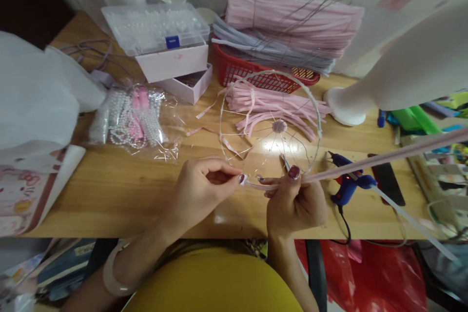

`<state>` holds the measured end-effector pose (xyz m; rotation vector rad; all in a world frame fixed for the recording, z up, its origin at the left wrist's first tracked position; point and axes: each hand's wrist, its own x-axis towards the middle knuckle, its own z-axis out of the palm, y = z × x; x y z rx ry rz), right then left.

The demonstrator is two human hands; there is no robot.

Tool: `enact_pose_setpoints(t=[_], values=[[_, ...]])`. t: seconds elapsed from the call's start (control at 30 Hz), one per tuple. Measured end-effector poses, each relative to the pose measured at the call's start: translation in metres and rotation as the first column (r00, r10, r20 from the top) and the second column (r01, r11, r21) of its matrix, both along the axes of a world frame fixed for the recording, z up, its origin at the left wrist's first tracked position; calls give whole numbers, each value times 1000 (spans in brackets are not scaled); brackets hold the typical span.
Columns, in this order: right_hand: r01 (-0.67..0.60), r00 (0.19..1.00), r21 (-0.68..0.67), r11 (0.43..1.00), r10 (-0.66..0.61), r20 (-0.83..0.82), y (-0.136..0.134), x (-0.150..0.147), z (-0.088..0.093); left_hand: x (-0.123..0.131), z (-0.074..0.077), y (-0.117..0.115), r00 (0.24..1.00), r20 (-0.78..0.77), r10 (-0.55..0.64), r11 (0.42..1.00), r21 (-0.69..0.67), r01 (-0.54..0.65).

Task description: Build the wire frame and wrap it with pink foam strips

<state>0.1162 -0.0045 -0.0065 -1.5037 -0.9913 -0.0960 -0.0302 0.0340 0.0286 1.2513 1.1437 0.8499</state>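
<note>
My left hand [204, 187] is closed in a pinch on the pale end of a pink strip, which looks like a pipe cleaner [343, 168]. That strip runs through my right hand [296, 200], closed with the thumb on top, and stretches far off to the right. Against my right fingers rests the lower rim of a round white wrapped hoop [319, 122]. Thin wires cross the hoop to a small greyish-pink centre [279, 126]. A metal tool tip [284, 162], its kind unclear, shows just beyond my right thumb.
Pink pipe cleaners [270, 102] lie behind the hoop, before a red basket [234, 66] piled with more. Left are a bag of pearl beads [127, 117] and a clear bead case [153, 24]. Right are a blue glue gun [345, 183], a dark phone-like slab [387, 180] and a white stand [343, 105].
</note>
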Motion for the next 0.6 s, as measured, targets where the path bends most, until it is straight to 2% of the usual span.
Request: enact_pose_setpoints(t=[0.13, 0.3, 0.43, 0.6], values=[[18, 999, 11, 1000, -19, 34, 1, 1, -1, 1, -2, 2, 999, 36, 17, 994, -111, -13], [-16, 996, -31, 999, 19, 92, -1, 4, 0, 0, -1, 11, 1000, 18, -14, 979, -205, 17], [-18, 994, -56, 998, 24, 109, -1, 5, 0, -3, -4, 19, 997, 12, -78, 935, -346, 78], [-7, 996, -23, 1000, 9, 84, 0, 6, -5, -5, -8, 25, 989, 116, -88, 889, -439, 131]])
